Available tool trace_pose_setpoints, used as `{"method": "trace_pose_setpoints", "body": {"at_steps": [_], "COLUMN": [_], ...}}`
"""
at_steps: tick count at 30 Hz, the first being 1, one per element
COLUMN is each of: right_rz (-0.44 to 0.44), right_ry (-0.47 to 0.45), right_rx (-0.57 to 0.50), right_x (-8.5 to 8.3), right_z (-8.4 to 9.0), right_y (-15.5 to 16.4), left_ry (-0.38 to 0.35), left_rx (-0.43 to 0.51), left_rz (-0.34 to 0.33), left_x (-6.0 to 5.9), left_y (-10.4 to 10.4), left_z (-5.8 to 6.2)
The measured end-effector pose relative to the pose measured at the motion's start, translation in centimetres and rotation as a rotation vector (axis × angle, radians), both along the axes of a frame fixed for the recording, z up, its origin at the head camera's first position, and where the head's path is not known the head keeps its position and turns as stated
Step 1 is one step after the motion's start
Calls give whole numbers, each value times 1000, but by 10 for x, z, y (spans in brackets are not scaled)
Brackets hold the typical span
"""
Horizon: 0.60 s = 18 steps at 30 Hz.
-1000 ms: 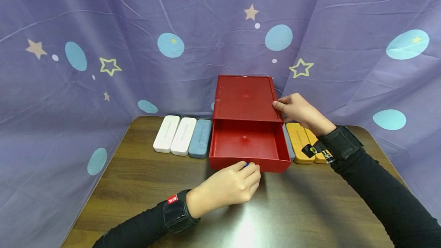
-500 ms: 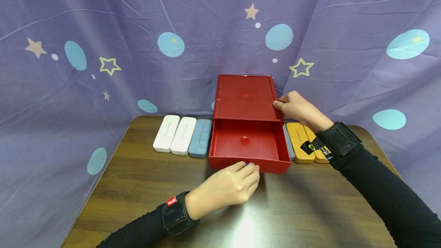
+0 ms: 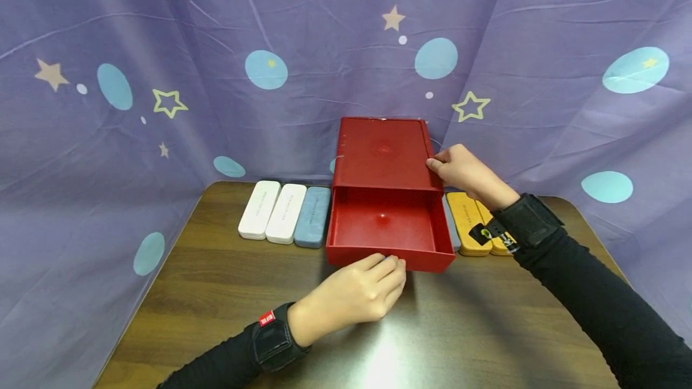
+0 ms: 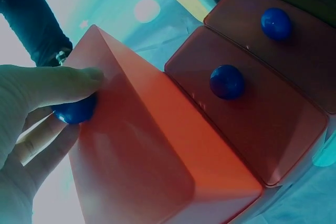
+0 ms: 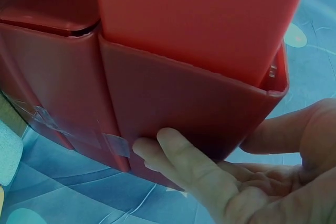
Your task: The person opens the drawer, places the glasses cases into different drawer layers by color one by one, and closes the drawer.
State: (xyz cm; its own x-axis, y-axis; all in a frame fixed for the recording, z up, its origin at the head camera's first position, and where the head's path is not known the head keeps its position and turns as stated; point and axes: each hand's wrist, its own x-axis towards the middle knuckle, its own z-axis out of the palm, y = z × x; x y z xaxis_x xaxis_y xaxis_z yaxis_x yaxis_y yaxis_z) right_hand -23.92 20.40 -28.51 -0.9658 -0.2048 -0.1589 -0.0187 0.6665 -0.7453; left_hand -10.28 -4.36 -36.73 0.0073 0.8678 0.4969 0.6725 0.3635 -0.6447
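A red drawer cabinet (image 3: 385,150) stands at the back of the table, its top drawer (image 3: 389,227) pulled out towards me with its bare inside showing. My left hand (image 3: 354,293) pinches the blue knob (image 4: 75,110) on that drawer's front between thumb and fingers. Below it, in the left wrist view, two pushed-in drawers carry a blue knob (image 4: 227,82) and another blue knob (image 4: 276,23). My right hand (image 3: 470,174) holds the cabinet's right upper edge, thumb on top. In the right wrist view its fingers (image 5: 181,153) lie against the side wall.
Left of the cabinet lie two white cases (image 3: 261,210) and a blue-grey case (image 3: 312,218). To its right are a partly hidden blue-grey case (image 3: 451,227) and two yellow cases (image 3: 469,224). A purple patterned curtain (image 3: 303,11) hangs behind the wooden table (image 3: 216,293).
The head view has shifted very slightly. Both hands keep their places, and the drawer stays pulled out about as far as before.
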Motion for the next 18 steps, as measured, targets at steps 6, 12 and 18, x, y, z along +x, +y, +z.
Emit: {"method": "trace_pose_setpoints", "body": {"at_steps": [6, 12, 18], "right_rz": [1, 19, 27], "right_ry": [5, 23, 34], "right_rx": [-6, -13, -7], "right_x": [1, 3, 2], "right_z": [-1, -2, -2], "right_y": [0, 1, 0], "left_ry": [8, 17, -31], "left_rx": [-6, -4, 77], "left_rz": [2, 3, -19], "left_x": [1, 2, 4], "left_y": [-2, -5, -13], "left_z": [0, 2, 19]}}
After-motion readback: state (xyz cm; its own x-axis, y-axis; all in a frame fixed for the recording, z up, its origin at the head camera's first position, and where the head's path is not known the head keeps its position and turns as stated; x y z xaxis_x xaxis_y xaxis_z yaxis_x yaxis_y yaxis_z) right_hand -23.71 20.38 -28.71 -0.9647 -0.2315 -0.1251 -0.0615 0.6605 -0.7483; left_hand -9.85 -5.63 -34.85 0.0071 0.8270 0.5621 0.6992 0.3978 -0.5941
